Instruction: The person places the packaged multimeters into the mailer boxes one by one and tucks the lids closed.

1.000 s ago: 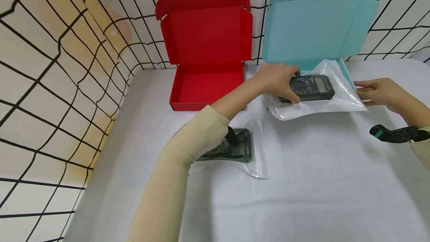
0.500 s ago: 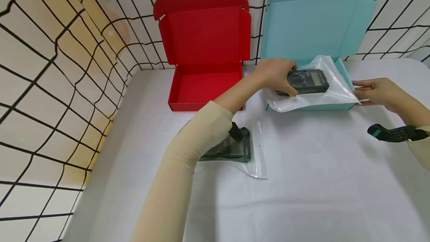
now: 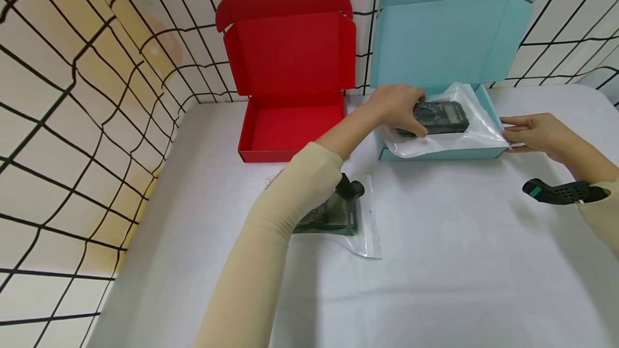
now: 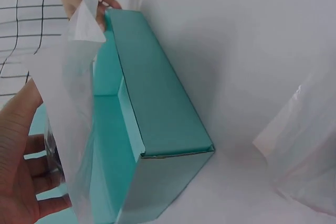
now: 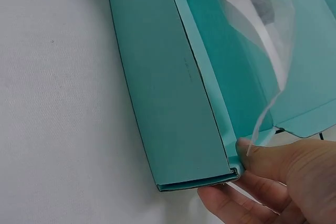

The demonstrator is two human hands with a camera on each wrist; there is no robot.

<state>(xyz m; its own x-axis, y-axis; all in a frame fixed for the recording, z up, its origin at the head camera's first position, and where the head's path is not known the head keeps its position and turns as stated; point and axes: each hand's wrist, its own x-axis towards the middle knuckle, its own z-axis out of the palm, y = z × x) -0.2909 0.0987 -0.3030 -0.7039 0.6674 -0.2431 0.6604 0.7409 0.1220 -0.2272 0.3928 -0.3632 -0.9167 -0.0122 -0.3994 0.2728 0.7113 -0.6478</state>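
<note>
My left hand (image 3: pixel 397 109) grips a black digital multimeter (image 3: pixel 442 117) in a clear and white plastic bag (image 3: pixel 435 146), held over the open teal cardboard box (image 3: pixel 454 154). The left wrist view shows the bag (image 4: pixel 71 87) tilted above the box's inside, with my fingers behind it. At the box's right end, my right hand (image 3: pixel 537 133) pinches the side wall. In the right wrist view its thumb (image 5: pixel 257 153) is at the wall's top edge and the other fingers are outside, low on the corner. The bag's tip hangs by that thumb.
An open red box (image 3: pixel 290 156) stands left of the teal one. Nearer, a second bagged multimeter (image 3: pixel 338 216) lies on the white tabletop (image 3: pixel 435 262), partly hidden by my left forearm. Black wire mesh (image 3: pixel 87 165) borders the left and back.
The bagged multimeter has moved back and slightly left over the teal box, uncovering its front wall. My right hand stays at the box's right end. The head view has shifted a little.
</note>
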